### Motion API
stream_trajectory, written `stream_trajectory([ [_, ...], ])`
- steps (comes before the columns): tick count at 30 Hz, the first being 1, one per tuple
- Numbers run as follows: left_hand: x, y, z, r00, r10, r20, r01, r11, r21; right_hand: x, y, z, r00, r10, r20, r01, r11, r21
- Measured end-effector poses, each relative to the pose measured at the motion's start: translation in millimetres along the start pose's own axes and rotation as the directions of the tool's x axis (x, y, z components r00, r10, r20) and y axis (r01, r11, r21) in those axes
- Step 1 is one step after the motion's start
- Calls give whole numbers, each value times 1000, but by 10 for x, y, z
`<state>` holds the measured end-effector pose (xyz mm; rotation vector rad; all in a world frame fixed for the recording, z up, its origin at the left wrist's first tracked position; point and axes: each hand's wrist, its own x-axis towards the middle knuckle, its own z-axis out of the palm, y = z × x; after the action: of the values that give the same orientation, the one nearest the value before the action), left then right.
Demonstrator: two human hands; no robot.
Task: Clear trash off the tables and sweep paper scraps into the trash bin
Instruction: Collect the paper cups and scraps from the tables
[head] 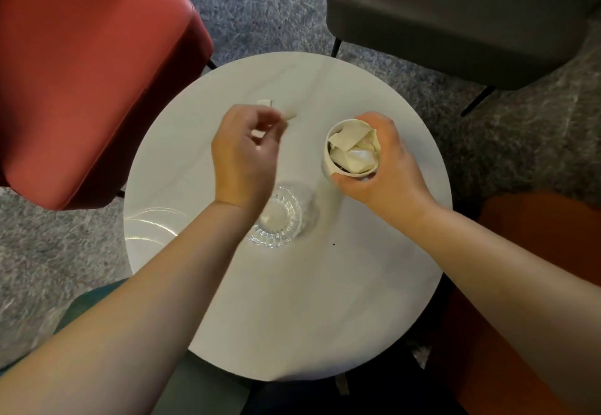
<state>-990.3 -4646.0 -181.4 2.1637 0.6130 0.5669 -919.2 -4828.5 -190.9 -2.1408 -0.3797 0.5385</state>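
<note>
1. A grey speckled carpet (pixel 266 8) covered the floor around the furniture.
2. A red upholstered armchair (pixel 91 83) stood at the far left, a dark grey leather-look chair (pixel 455 18) at the far right, and an orange seat (pixel 536 284) at the near right edge.
3. The round white marble-look tabletop (pixel 292 300) sat between them, carrying everything below.
4. The right hand (pixel 380 167) gripped a white paper cup (pixel 327 161) on the right half of the tabletop, its fingers (pixel 374 122) curled round the far wall and the thumb along the near rim.
5. The left hand (pixel 244 154) hovered above the tabletop's middle, its fingers (pixel 270 118) bent inward and pinching a small white paper scrap (pixel 258 133), though blur hid how the tips met.
6. A clear ribbed glass dish (pixel 279 219) rested near the tabletop's centre, partly under the left wrist.
7. Crumpled white paper trash (pixel 353 148) filled the cup up to its rim.
8. Two more small white paper scraps lay on the tabletop just beyond the left hand: one (pixel 264 101) further away, the other (pixel 290 116) beside the fingertips.
</note>
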Motion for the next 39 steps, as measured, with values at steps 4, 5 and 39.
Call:
stream_trajectory([
  [4,-106,433,74,971,218,101,-211,975,-69,12,11,-20,999,23,23,-23,1000,11],
  [5,-126,471,106,959,239,150,-233,971,-52,15,16,-19,999,23,31,-23,1000,14],
  [39,625,-954,563,885,-378,271,204,839,505,101,58,-94,993,-14,115,10,999,32],
])
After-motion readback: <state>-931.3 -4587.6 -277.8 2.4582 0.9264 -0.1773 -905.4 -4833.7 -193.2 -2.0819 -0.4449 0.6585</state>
